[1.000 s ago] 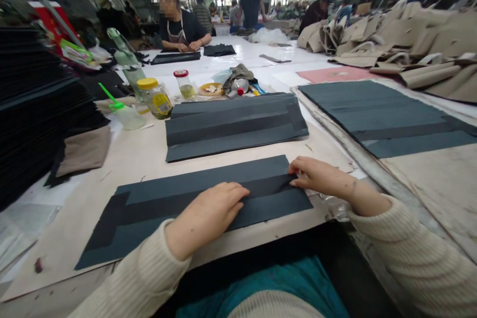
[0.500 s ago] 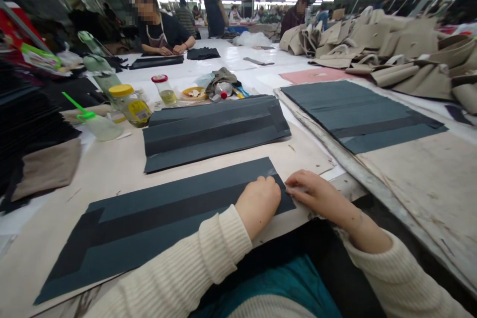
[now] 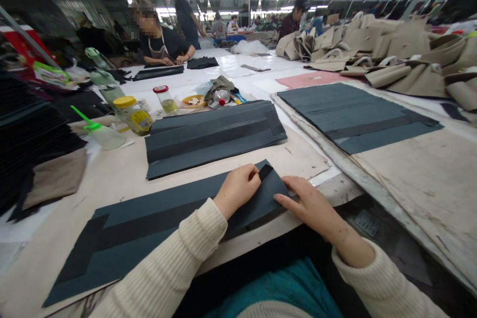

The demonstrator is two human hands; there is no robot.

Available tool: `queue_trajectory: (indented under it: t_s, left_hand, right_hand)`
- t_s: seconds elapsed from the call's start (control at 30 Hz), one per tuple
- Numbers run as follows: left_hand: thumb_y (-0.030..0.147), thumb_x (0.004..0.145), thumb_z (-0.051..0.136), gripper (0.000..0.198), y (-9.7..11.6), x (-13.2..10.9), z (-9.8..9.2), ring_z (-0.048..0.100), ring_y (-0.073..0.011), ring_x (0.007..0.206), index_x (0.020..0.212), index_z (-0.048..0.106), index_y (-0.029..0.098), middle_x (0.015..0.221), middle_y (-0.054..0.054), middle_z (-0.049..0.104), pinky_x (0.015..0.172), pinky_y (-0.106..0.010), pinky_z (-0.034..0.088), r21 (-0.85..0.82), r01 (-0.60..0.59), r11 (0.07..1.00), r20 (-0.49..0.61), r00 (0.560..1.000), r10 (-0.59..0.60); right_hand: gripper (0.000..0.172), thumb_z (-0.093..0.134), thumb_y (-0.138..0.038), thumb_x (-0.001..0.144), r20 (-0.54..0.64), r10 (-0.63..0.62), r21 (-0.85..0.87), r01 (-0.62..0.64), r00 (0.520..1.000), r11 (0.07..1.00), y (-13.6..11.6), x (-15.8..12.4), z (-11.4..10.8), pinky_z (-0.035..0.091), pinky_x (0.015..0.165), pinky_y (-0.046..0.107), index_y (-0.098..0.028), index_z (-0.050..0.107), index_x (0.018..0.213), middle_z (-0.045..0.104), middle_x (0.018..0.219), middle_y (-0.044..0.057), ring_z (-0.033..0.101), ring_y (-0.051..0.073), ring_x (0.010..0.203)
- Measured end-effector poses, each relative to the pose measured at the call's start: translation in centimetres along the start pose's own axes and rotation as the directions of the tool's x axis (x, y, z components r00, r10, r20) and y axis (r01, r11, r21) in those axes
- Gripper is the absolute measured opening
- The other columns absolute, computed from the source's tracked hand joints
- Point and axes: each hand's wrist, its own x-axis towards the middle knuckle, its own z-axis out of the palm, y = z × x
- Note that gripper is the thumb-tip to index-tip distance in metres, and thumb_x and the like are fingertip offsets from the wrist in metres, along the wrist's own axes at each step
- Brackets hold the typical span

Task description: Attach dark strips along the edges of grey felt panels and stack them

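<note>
A long dark grey fabric piece [image 3: 149, 218] with a darker strip down its middle lies flat near the table's front edge. My left hand [image 3: 238, 189] pinches and lifts the right end of that darker strip. My right hand [image 3: 307, 203] rests just to the right, its fingers pressing down the piece's right end. Both sleeves are cream knit.
A stack of similar grey pieces [image 3: 212, 134] lies behind, another [image 3: 354, 114] on the board to the right. Jars and bottles [image 3: 132, 114] stand at the back left, dark stacks [image 3: 30, 134] at far left, beige pieces [image 3: 402, 54] far right. A seated person [image 3: 160, 42] works across the table.
My left hand slid right along the strip to its right end and lifted it. My right hand shifted slightly lower, to the piece's right end. The view swung right.
</note>
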Motion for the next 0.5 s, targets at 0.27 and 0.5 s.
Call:
queue_trajectory:
  t_s: [0.27, 0.5]
  left_hand:
    - [0.014, 0.077, 0.044, 0.040, 0.3, -1.0, -1.2, 0.056, -0.0125, 0.069, 0.116, 0.046, 0.021, 0.078, 0.001, 0.060, 0.066, -0.024, 0.044, -0.274, -0.048, 0.960, -0.121, 0.993, 0.015]
    - [0.010, 0.083, 0.034, 0.042, 4.4, -2.3, -3.4, 0.056, -0.0126, 0.085, 0.121, 0.044, 0.025, 0.098, -0.002, 0.055, 0.077, -0.024, 0.046, 0.136, -0.369, 0.919, -0.030, 0.926, 0.376]
  right_hand:
    - [0.044, 0.045, -0.049, 0.082, 0.343, 0.001, 0.613, -0.224, 0.939, 0.758, -3.8, -1.1, 1.5, 0.046, 0.073, 0.029, -0.015, 0.052, 0.110, 0.062, 0.097, 0.008, 0.058, 0.018, 0.087]
    - [0.040, 0.053, -0.046, 0.078, 0.406, -0.103, 0.515, -0.134, 0.908, 0.847, -8.4, -1.4, 2.6, 0.047, 0.079, 0.030, -0.019, 0.059, 0.106, 0.065, 0.099, 0.005, 0.059, 0.021, 0.094]
